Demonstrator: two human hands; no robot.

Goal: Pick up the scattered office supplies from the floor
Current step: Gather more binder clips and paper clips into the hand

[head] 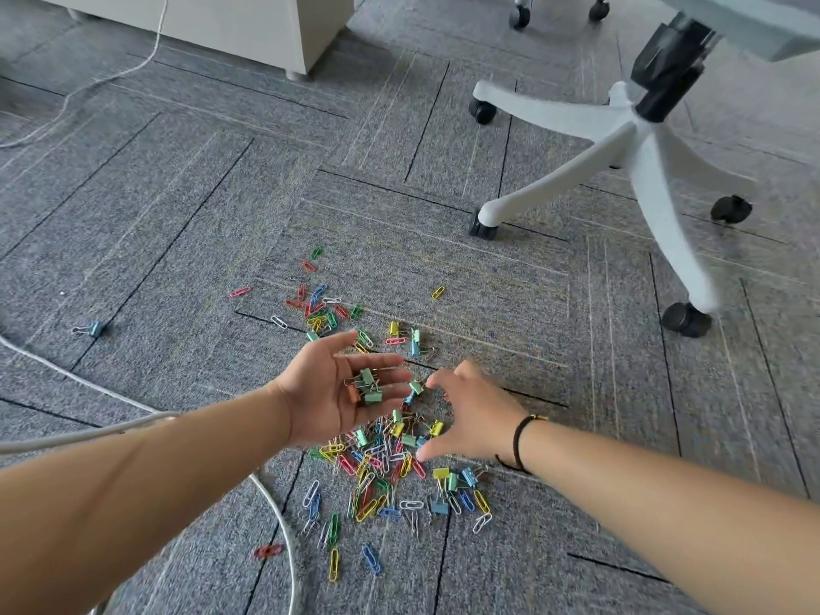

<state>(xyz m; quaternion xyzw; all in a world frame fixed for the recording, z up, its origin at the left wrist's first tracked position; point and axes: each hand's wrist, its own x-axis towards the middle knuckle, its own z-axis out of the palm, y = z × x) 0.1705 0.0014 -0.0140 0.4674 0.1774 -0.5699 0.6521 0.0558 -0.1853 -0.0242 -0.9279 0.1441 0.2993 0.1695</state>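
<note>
Coloured paper clips and small binder clips point(381, 463) lie scattered over the grey carpet, thickest below my hands. My left hand point(328, 392) is palm up and cupped, with a few green binder clips point(368, 386) resting in it. My right hand point(470, 415) hovers over the pile, its thumb and fingers spread wide. A green binder clip point(415, 387) sits right at the right fingertips, between the two hands; whether it is pinched or falling is unclear. A lone blue binder clip point(94, 329) lies far to the left.
A white office chair base point(621, 148) on black castors stands at the upper right. A white cable point(133, 419) crosses the floor under my left arm and curves down. A pale cabinet point(248, 24) stands at the top left, with another cord beside it.
</note>
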